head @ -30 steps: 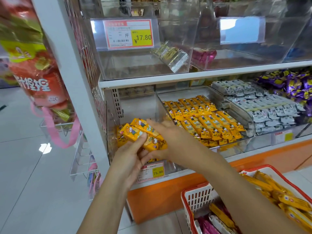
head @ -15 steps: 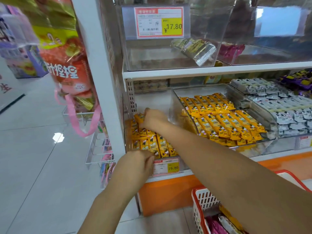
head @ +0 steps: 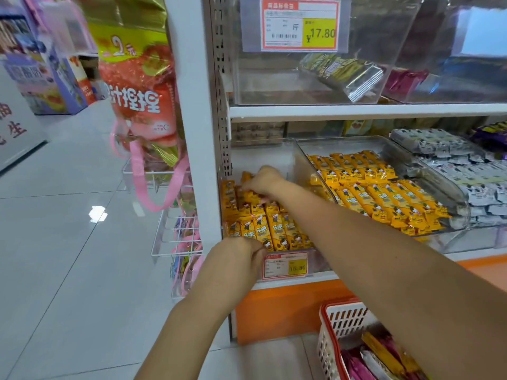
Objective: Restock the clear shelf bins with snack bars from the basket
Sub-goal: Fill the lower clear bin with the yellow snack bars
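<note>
Right hand (head: 264, 181) is reached deep into the leftmost clear bin (head: 297, 163) on the lower shelf (head: 301, 281), fingers (head: 251, 188) bent down and bunched together on the back row of yellow snack bars (head: 270, 227). One bar stands up on end just behind those fingertips. Pinching it or only pressing on the row? Honestly can't tell, the knuckles hide it. The left hand (head: 233, 259) sits at the bin's front lip, its fingers (head: 258, 249) curled in tight with the thumb against the forefinger, right at the near ends of the front row of bars. Whether they've got a wrapper nipped is hidden too. Just right of those fingers and a bit lower is the price tag (head: 285, 266) on the bin front. The bars cover the bin floor in overlapping rows between the two sets of fingers. More wrapped bars lie in the red-rimmed basket (head: 340, 318), down low and off to the right of both hands, under the right forearm.
</note>
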The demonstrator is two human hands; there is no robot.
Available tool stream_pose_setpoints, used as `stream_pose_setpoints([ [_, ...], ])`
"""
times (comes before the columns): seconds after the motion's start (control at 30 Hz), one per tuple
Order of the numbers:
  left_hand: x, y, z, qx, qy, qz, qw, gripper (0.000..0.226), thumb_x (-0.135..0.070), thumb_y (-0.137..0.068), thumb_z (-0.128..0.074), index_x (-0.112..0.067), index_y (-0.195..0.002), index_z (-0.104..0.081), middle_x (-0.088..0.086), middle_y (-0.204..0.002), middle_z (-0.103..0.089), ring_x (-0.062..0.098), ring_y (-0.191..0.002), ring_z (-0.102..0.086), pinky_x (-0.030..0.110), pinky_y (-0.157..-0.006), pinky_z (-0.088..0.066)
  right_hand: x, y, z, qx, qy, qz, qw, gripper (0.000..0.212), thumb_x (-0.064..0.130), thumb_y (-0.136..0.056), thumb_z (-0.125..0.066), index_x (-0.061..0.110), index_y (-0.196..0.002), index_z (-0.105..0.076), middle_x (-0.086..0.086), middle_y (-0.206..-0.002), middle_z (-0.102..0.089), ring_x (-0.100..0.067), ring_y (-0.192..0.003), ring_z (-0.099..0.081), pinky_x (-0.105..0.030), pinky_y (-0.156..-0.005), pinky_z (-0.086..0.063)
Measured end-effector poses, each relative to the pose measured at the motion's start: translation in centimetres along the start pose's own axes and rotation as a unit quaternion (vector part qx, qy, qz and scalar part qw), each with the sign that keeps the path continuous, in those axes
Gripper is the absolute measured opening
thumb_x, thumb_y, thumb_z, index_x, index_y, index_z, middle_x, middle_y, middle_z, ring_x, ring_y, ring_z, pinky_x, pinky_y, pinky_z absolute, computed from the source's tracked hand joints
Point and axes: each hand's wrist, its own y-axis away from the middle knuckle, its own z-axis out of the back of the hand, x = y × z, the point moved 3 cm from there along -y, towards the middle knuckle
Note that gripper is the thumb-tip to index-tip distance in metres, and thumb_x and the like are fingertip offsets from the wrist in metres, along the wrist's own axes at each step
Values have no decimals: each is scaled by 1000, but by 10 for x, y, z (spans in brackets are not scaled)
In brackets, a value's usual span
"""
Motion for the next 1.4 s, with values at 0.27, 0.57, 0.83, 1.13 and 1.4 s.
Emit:
stream_pose_setpoints([
  [0.27, 2, -2, -1, 14, 13, -5, 1000, 31, -31, -100, -41, -19, -107, -69, 1, -100, -70, 16, -91, -61, 23, -69, -38, 8, 3, 21, -92, 476, 44, 873, 30, 5, -87, -56, 10, -116, -63, -5, -115, -63, -25, -103, -63, -28, -72, -50],
  [0.57, 2, -1, -2, 21, 7, -4, 1000, 32, -32, -100, -40, -22, -110, -69, -3, -106, -69, 15, -97, -61, 26, -80, -46, -21, -1, 9, -72, 421, 24, 904, 30, 3, -91, -52, 4, -120, -58, -10, -125, -58, -25, -115, -57, -29, -80, -49],
  [0.83, 2, -1, -3, 20, 4, -5, 1000, 31, -28, -100, -41, -20, -104, -70, -2, -99, -70, 15, -91, -60, 24, -74, -43, -30, -2, 10, -51, 414, 35, 908, 26, 3, -92, -48, 3, -113, -62, -12, -119, -60, -25, -108, -60, -30, -74, -50],
  [1.13, 0, 0, -1, 21, 11, -2, 1000, 30, -23, -100, -42, -18, -105, -70, -3, -103, -71, 14, -96, -61, 27, -82, -47, -27, 3, 25, 38, 492, 80, 866, 33, 20, -89, -66, 3, -116, -62, -6, -118, -61, -22, -109, -59, -27, -83, -48],
  [1.4, 0, 0, 0, 15, 8, -3, 1000, 30, -24, -100, -42, -18, -108, -70, -4, -105, -70, 13, -97, -61, 24, -81, -45, -34, -8, 25, 54, 494, 102, 862, 36, 4, -81, -71, 2, -116, -62, -11, -117, -62, -24, -107, -60, -27, -78, -47],
])
